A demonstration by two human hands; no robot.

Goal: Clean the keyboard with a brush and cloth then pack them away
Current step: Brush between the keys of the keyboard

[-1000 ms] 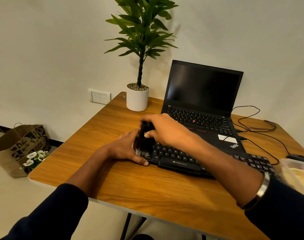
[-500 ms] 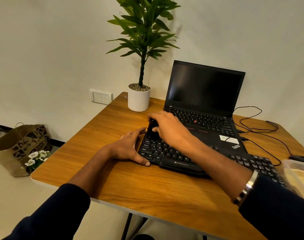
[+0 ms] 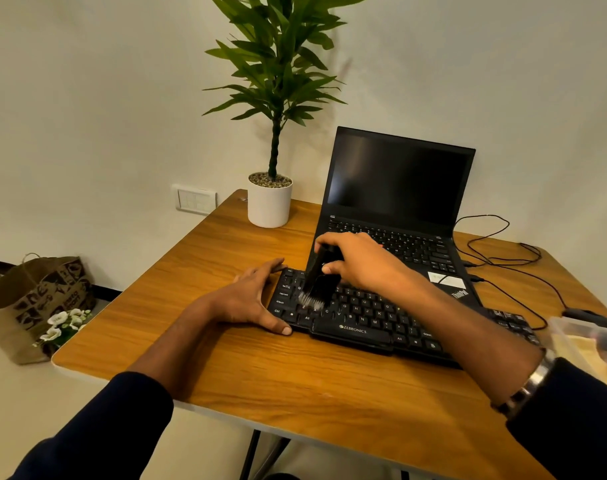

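Spanning most of view, table (image 3: 226, 375) carries laptop (image 3: 399, 188); keyboard (image 3: 364, 323) lies in front, near edge, within reach. Left hand (image 3: 246, 303) flat, fingers straight, braces keyboard's left end against sliding. Right hand (image 3: 361, 261) grasps brush (image 3: 321, 278), bristles down on left keys. Cloth not identifiable.

A black keyboard (image 3: 371, 320) lies flat on the wooden table (image 3: 246, 368), just in front of the open laptop (image 3: 395, 202), its far edge overlapping the laptop's base. A black brush (image 3: 321, 277) stands tilted over the keyboard's left keys, pale bristle tips touching them.
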